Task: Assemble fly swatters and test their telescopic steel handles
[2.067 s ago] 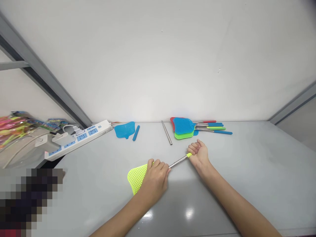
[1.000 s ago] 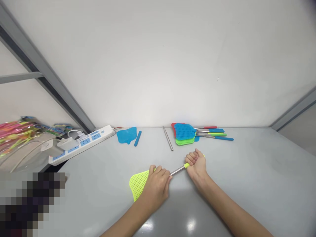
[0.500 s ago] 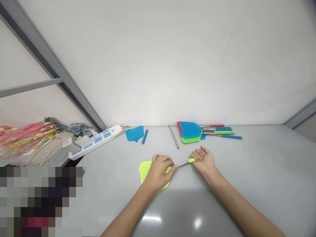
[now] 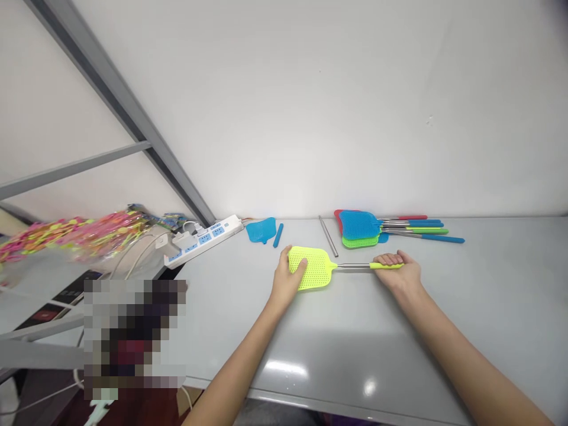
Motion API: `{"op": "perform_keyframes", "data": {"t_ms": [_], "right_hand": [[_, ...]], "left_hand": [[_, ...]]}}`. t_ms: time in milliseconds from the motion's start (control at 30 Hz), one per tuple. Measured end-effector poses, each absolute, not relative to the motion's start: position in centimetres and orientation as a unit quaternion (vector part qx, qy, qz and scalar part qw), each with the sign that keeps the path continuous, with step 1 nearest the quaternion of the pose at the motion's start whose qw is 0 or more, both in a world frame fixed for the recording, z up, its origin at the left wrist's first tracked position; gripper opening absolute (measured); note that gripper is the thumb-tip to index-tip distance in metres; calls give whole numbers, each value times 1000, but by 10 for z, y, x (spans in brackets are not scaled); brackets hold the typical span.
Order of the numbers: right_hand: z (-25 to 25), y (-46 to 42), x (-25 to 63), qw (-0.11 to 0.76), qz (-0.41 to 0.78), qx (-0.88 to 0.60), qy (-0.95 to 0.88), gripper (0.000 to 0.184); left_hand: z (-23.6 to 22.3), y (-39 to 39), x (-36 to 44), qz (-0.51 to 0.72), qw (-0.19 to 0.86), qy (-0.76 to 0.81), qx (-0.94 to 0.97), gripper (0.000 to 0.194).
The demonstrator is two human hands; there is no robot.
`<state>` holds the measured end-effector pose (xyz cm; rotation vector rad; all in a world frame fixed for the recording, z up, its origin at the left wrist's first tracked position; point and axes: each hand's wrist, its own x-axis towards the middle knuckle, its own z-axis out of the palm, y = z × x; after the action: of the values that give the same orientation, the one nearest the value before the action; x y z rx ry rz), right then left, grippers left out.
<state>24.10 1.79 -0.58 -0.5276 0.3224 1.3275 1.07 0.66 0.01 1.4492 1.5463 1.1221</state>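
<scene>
A yellow-green fly swatter [image 4: 316,268] lies across the grey table [image 4: 337,331], its mesh head to the left and its metal rod running right. My left hand [image 4: 288,278] grips the left edge of the mesh head, thumb on top. My right hand [image 4: 396,271] is wrapped round the yellow-green handle at the rod's right end. Both hands rest low on the tabletop.
A stack of blue, red and green fly swatters [image 4: 360,229] lies by the wall. A bare metal rod [image 4: 328,236], a loose blue swatter head [image 4: 261,230] and a blue handle [image 4: 278,235] lie nearby. A white power strip [image 4: 202,241] and packaged pink items [image 4: 71,231] sit at left.
The swatter has moved farther from me and up toward the wall. My left hand slid from the rod onto the mesh head's edge. The view has turned left.
</scene>
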Motion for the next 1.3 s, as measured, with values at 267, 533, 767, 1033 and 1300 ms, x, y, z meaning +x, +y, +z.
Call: {"op": "perform_keyframes", "data": {"t_ms": [267, 533, 767, 1033, 1300], "right_hand": [[-7, 18, 238, 734, 612, -269, 121, 26], [-11, 18, 241, 752, 601, -242, 120, 27], [-9, 16, 235, 772, 577, -242, 112, 28], [-9, 17, 232, 789, 553, -238, 121, 31], [-8, 20, 227, 753, 597, -262, 87, 29]], "left_hand": [[-3, 3, 14, 487, 602, 505, 381, 59], [-6, -3, 20, 507, 587, 463, 430, 63], [-6, -7, 23, 488, 555, 495, 457, 60], [-10, -7, 22, 488, 501, 508, 502, 48], [-7, -2, 22, 490, 572, 480, 449, 50]]}}
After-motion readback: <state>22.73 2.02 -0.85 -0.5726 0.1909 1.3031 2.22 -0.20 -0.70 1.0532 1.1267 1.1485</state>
